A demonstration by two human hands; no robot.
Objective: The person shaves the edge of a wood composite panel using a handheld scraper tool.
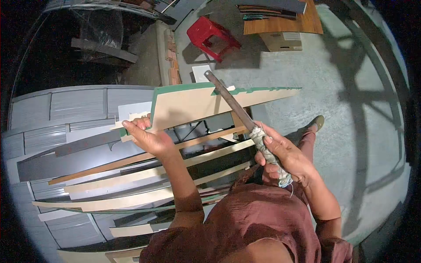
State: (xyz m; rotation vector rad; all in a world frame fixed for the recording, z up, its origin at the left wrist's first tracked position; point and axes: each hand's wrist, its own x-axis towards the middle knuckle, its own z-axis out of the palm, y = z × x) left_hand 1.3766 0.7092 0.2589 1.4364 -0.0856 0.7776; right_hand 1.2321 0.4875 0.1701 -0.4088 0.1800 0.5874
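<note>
My left hand (147,138) grips the lower left corner of a cream-coloured panel (188,105) with green edging, thumb on top and fingers curled behind. The panel tapers to a point at the right. In my right hand (285,153) is a long, narrow metal tool (232,103), its handle wrapped in pale cloth. My fingers close round that wrapping. The tool slants up and left, and its far end lies over the panel's green upper edge; whether it touches the edge I cannot tell.
Several long strips (118,184) lie below and left of the panel. A red stool (212,37) stands ahead on the grey floor (324,87), near a wooden board (280,26) on a cardboard box (283,42). Grey panelling (79,105) is at left.
</note>
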